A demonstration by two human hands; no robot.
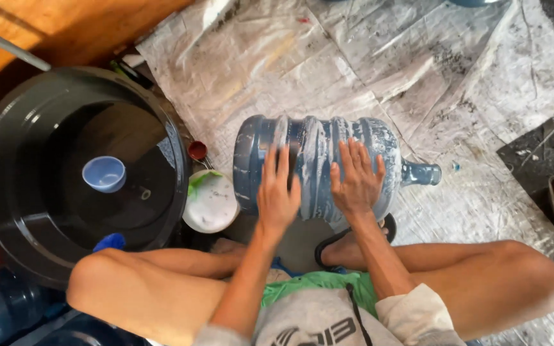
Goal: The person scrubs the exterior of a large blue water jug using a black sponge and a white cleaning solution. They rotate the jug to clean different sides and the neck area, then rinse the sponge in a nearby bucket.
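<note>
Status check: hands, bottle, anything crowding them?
Left hand and right hand flat, fingers spread, on the soapy blue plastic water bottle lying on its side. White round bowl close by its base; big dark water tub beyond.

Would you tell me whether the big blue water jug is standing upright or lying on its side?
On its side: the water jug lies with its neck pointing right.

We had the floor (pixel 482 96) covered with a crinkled grey plastic sheet (pixel 277 57), pretty grimy. Lying right on it were a big blue water jug (pixel 315 138) on its side and a small white bowl (pixel 211 204), with a large black tub (pixel 27 128) just beside.
</note>
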